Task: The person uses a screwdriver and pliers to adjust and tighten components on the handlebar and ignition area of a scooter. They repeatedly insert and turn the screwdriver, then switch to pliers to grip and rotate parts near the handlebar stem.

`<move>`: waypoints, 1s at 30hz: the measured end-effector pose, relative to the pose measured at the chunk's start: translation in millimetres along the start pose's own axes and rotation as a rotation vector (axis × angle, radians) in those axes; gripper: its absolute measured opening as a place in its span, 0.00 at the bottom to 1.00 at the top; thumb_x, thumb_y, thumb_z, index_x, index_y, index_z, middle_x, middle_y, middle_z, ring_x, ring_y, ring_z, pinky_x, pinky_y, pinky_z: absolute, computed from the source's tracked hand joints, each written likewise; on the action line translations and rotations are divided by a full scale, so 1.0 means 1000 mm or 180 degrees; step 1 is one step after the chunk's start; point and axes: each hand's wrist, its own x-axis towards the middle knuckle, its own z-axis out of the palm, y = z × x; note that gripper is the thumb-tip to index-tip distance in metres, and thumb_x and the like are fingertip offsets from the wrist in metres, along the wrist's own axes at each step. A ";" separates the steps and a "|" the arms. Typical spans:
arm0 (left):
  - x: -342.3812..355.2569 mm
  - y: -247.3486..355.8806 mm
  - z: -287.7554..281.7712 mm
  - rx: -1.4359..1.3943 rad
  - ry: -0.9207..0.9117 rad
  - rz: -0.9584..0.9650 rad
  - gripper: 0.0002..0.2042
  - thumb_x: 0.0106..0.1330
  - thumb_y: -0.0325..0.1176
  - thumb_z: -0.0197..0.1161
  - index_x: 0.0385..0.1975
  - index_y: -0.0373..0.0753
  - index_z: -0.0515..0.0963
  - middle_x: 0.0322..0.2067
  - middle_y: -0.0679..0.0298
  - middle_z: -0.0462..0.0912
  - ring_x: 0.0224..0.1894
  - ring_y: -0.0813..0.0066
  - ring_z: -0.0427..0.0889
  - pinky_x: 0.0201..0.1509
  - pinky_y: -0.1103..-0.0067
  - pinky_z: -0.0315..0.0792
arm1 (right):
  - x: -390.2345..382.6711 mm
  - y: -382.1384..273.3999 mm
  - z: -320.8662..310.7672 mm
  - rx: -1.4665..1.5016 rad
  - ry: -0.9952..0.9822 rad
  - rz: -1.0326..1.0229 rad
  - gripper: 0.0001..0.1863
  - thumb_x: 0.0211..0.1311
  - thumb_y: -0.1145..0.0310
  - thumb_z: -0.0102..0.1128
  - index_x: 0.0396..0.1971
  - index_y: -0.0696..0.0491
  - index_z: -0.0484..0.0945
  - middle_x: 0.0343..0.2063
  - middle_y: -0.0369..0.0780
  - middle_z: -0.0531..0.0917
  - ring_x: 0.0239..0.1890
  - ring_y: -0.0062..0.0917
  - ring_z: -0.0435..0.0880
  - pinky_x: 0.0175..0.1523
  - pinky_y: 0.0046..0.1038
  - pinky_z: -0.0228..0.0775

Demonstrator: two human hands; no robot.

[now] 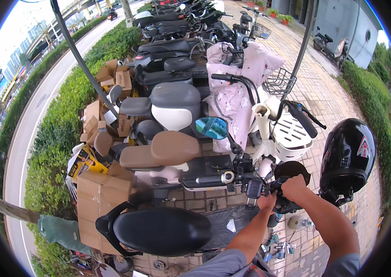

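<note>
Brick paving (317, 244), pale and coarse-jointed, curves through the right side of the frame, with a leafy hedge (112, 48) and smooth grey road along the left. Parked scooters (168, 27) crowd the upper centre, their padded seats rounded and dull. Among them hangs a soft, crumpled pink quilt (230, 90), beside a slatted white plastic basket (291, 134). Creased cardboard boxes (95, 198) pile up left of centre, near a matte tan seat (175, 148).

Across the lower centre stands the black scooter (161, 231), its long seat smooth and oval, its handlebar (210, 180) right of centre. Both of the person's hands are at its front end. The right hand (295, 186) has its fingers curled; the left hand (267, 201) is close below, partly hidden. Whether either is clamped on a part, one cannot tell. A glossy, domed helmet (350, 154) sits at the right, and small tools (278, 248) lie scattered on the bricks at lower right of centre
</note>
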 end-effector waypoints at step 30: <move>-0.008 0.008 -0.029 0.0031 -0.0247 0.0108 0.28 0.53 0.59 0.61 0.40 0.37 0.76 0.38 0.51 0.81 0.38 0.50 0.81 0.41 0.62 0.75 | 0.004 0.004 0.007 0.0059 0.0272 -0.0087 0.08 0.48 0.63 0.57 0.24 0.46 0.85 0.26 0.38 0.85 0.30 0.31 0.84 0.34 0.35 0.65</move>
